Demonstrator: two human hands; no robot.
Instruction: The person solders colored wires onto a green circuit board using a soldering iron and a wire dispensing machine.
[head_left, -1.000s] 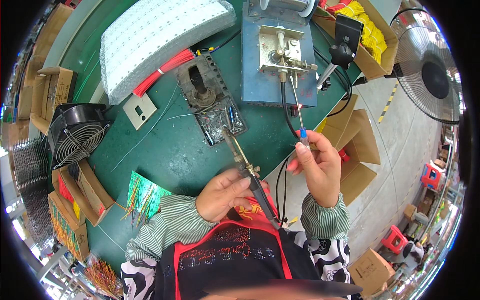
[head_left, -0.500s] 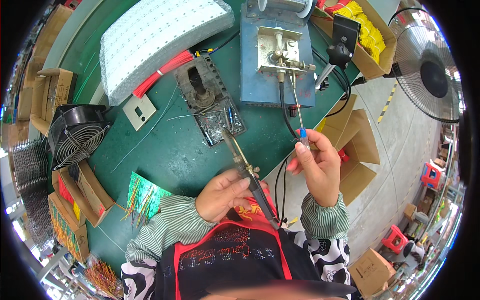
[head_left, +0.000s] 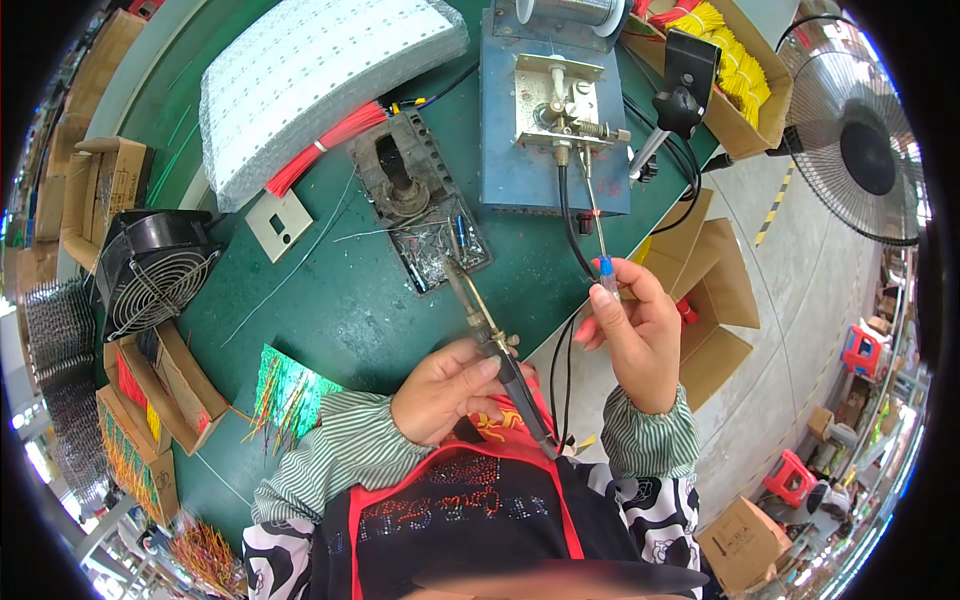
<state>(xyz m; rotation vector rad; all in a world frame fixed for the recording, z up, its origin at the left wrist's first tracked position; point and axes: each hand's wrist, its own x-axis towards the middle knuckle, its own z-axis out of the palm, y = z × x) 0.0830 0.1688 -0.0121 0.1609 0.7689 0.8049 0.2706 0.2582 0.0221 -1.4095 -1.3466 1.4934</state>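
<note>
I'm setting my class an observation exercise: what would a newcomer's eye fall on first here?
Probably the soldering iron in the left hand, near the centre, and the screwdriver in the right hand, pointing up at the blue machine. Next, perhaps, the big white plastic-wrapped bundle at the upper left of the green table, and the large fan at the upper right.

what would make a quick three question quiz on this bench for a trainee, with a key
1. True or false: the left hand holds the soldering iron by its dark handle.
2. Pick one. The right hand holds:
a) pliers
b) a screwdriver
c) a paintbrush
3. Fill in: the wire bundle next to the bubble-wrapped stack is ____ in colour.

Key: 1 true; 2 b; 3 red.
</note>
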